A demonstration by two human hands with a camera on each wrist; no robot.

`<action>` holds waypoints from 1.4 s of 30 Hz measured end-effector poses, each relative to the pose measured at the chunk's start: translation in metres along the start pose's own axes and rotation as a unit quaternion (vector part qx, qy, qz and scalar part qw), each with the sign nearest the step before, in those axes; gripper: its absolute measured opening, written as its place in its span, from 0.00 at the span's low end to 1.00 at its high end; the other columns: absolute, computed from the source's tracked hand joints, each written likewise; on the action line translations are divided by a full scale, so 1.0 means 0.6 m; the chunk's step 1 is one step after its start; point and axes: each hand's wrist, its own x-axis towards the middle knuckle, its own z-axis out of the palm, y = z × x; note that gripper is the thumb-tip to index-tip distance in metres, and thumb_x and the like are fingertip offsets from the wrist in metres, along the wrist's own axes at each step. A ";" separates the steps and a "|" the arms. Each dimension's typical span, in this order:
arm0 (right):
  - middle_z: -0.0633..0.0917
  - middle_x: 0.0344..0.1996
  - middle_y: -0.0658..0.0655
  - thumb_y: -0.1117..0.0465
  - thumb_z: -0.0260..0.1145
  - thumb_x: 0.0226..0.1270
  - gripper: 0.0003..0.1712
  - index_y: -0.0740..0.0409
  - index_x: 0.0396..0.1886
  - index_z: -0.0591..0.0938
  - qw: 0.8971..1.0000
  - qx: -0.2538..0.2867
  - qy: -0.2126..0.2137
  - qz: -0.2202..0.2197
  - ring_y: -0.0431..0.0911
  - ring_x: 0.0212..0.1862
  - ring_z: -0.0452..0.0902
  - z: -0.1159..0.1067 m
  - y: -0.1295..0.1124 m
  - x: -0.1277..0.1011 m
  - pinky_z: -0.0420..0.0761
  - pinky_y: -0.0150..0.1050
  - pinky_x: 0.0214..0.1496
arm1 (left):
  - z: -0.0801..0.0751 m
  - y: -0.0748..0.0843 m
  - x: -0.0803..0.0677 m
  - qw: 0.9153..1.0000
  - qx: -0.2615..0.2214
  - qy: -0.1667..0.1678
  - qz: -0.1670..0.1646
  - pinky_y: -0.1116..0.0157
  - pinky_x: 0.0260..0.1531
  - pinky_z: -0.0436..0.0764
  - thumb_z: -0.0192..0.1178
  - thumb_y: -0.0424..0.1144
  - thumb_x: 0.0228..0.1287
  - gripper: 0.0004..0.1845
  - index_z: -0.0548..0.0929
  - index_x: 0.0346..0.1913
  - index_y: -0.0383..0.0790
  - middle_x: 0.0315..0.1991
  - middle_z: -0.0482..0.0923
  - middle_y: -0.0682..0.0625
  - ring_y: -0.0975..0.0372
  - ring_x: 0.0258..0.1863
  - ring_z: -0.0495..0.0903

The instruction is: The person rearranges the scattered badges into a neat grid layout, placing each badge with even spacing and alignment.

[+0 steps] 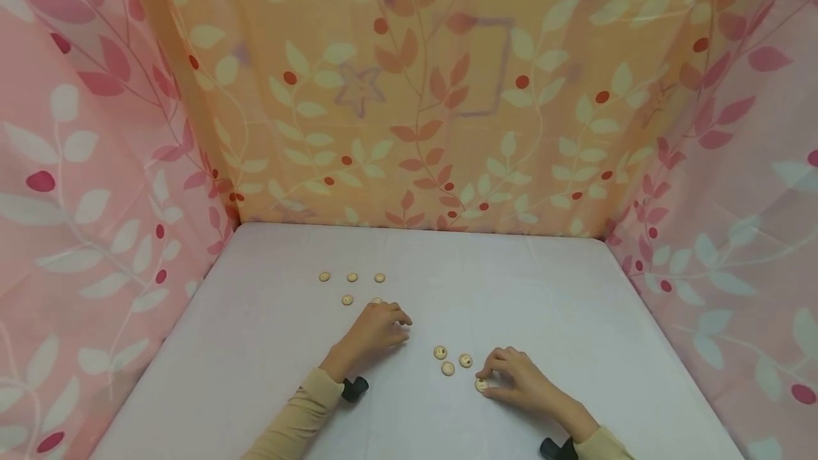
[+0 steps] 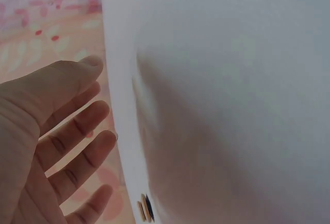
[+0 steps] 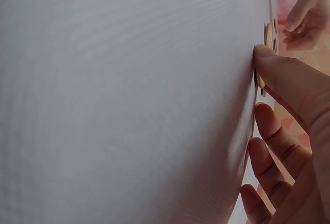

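Observation:
My right hand (image 1: 520, 382) is low over the table's right half, with thumb and index finger pinching the edges of a small round wooden disc (image 1: 481, 385) that bears dark marks. In the right wrist view the thumb covers most of that disc (image 3: 261, 81). Just left of it lie three similar discs, one of them the marked disc (image 1: 466, 360). Above the table, my left hand (image 1: 377, 326) holds nothing; its fingers are loosely bent and apart, as the left wrist view of the hand (image 2: 67, 131) shows. It partly hides a disc (image 1: 377, 300) beyond it.
Farther back lie three discs in a row, the middle disc (image 1: 352, 277) among them, with another disc (image 1: 347, 299) in front. A white table (image 1: 511, 282) carries everything. Patterned cloth (image 1: 409, 91) hangs behind and along both sides. Each wrist wears a black device (image 1: 355, 389).

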 end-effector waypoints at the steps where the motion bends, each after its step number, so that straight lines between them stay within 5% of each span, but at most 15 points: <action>1: 0.76 0.36 0.34 0.46 0.69 0.54 0.08 0.34 0.35 0.81 1.000 0.001 -0.001 0.000 0.33 0.39 0.68 0.001 0.000 0.000 0.67 0.37 0.40 | 0.001 0.003 0.001 1.000 -0.007 -0.004 0.002 0.66 0.35 0.74 0.67 0.45 0.51 0.10 0.86 0.38 0.49 0.34 0.81 0.58 0.67 0.31 0.77; 19: 0.75 0.36 0.33 0.46 0.70 0.52 0.09 0.33 0.34 0.81 1.000 -0.007 -0.016 0.011 0.32 0.39 0.68 -0.002 0.000 0.002 0.68 0.38 0.41 | 0.046 0.060 0.018 0.997 -0.016 -0.067 0.024 0.62 0.44 0.72 0.66 0.49 0.53 0.14 0.84 0.44 0.54 0.39 0.78 0.63 0.69 0.38 0.75; 42: 0.75 0.36 0.33 0.45 0.69 0.52 0.09 0.33 0.33 0.81 1.000 -0.015 -0.004 -0.001 0.33 0.39 0.68 0.001 0.002 0.003 0.68 0.37 0.40 | 0.047 0.092 0.029 0.996 -0.016 -0.090 0.003 0.65 0.44 0.70 0.65 0.50 0.53 0.09 0.86 0.37 0.56 0.35 0.76 0.64 0.70 0.36 0.73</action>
